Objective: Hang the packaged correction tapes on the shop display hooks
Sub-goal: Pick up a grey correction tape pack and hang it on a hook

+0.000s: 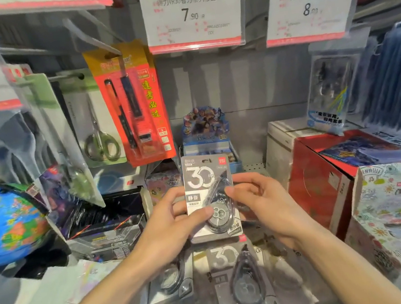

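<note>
Both forearms reach forward, left hand (pixel 172 219) and right hand (pixel 262 200) pinching one upright correction tape pack (pixel 207 185).

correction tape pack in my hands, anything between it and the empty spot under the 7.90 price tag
Nothing visible blocks it. Both the left hand and right hand hold the correction tape pack upright; above it lies bare back panel up to the 7.90 price tag. The hook itself isn't visible behind the tag.
</note>
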The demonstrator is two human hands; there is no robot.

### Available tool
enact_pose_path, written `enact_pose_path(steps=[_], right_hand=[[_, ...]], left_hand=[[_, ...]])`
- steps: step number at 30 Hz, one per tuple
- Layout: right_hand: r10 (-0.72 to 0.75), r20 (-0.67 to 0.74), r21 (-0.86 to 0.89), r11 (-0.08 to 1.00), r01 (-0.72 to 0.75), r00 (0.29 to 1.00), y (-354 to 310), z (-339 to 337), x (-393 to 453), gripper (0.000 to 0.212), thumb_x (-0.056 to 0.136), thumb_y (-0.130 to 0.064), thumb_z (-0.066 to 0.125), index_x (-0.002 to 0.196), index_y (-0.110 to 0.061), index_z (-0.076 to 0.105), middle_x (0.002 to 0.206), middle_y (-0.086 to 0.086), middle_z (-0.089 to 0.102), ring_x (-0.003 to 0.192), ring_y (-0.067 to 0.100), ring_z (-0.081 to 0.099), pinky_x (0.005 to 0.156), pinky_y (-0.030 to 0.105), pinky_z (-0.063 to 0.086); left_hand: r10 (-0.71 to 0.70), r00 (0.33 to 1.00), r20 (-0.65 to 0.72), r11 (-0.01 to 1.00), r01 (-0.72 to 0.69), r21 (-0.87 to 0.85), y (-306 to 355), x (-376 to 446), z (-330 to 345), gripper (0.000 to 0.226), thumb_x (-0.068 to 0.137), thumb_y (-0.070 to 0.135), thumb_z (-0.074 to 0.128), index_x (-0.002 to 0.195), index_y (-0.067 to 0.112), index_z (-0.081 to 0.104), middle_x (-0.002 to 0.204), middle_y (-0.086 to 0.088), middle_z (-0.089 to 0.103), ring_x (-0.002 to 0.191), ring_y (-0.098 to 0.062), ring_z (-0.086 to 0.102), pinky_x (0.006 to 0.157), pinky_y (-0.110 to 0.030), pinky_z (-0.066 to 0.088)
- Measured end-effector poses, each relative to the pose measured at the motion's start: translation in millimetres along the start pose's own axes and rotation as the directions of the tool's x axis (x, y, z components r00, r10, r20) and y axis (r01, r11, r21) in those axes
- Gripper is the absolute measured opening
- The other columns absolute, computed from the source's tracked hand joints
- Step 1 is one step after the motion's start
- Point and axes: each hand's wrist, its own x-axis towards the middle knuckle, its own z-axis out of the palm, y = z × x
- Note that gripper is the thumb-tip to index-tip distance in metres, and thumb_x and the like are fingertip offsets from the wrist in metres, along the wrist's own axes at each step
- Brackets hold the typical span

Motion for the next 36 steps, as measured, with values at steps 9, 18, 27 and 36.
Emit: enact_pose_path(steps=[9,18,27,36], right_hand=[[-0.042,0.077,-0.450,0.890,0.072,0.996,5.5,-8.1,-21.3,0.019,0.097,-0.029,0.070,0.114,-0.020,0.073,0.097,0.001,0.077,0.084,0.014,0.072,0.087,0.029,0.056],[0.149,0.186,-0.882,0.460,0.099,0.971,30.8,-16.2,-51.4,0.079,0.072,-0.094,0.048,0.123,-0.035,0.060,0.110,-0.001,0.066,0.103,0.019,0.056,0.087,0.034,0.045],[0.140,0.131,-0.733,0.680,0.001,0.981,41.2,0.6,-49.1,0.098,0.049,-0.079,0.078,0.137,-0.053,0.045,0.113,-0.017,0.062,0.102,0.005,0.062,0.091,0.032,0.053],[0.099,0.032,-0.313,0.946,-0.084,0.995,28.1,-4.5,-43.1,0.067,0.073,-0.015,0.093,0.128,-0.026,0.055,0.090,-0.001,0.073,0.065,0.017,0.069,0.062,0.038,0.057]], left_hand=[[-0.062,0.998,-0.010,0.993,0.062,0.096,-23.0,-25.2,-24.7,0.048,0.083,0.018,0.084,0.124,0.021,0.058,0.109,0.002,0.082,0.098,-0.021,0.078,0.096,-0.043,0.057],[-0.122,0.991,0.051,0.978,0.111,0.176,-43.7,-33.1,-35.5,0.067,0.069,0.053,0.078,0.127,0.037,0.050,0.110,0.011,0.080,0.099,-0.014,0.078,0.098,-0.050,0.055],[-0.113,0.994,0.010,0.976,0.109,0.191,-43.5,-31.9,-42.2,0.052,0.088,0.034,0.077,0.132,0.032,0.050,0.107,0.016,0.080,0.092,-0.007,0.077,0.090,-0.039,0.054],[-0.073,0.997,0.018,0.996,0.072,0.053,-29.3,-27.2,-38.8,0.047,0.093,0.017,0.074,0.133,0.026,0.051,0.110,0.009,0.081,0.094,-0.009,0.077,0.084,-0.031,0.052]])
